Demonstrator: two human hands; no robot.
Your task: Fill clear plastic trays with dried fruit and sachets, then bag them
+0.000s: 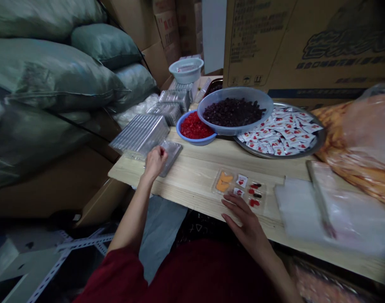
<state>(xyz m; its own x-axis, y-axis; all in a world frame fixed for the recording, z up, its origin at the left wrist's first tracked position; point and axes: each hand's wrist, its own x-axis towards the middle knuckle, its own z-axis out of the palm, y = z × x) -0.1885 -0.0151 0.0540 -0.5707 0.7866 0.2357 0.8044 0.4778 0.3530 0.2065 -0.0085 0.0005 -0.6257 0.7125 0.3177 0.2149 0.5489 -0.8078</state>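
Note:
My left hand [156, 160] is closed at the near edge of a stack of clear plastic lids [171, 156]; whatever its fingers pinch is too small to make out. Beside it lie ridged clear trays [142, 132]. My right hand [241, 213] has its fingers spread at the near edge of a clear compartment tray [231, 192]. Orange pieces [224, 181] fill the tray's left part, white-and-red sachets [241, 181] lie in the middle, and red and dark pieces [255, 195] sit on the right.
A blue bowl of red pieces [195, 126], a bowl of dark dried fruit [232, 112] and a metal tray of sachets [282, 134] stand behind. Plastic bags [306, 210] lie at right. Sacks [53, 75] are piled left; a large carton [284, 50] stands at the back.

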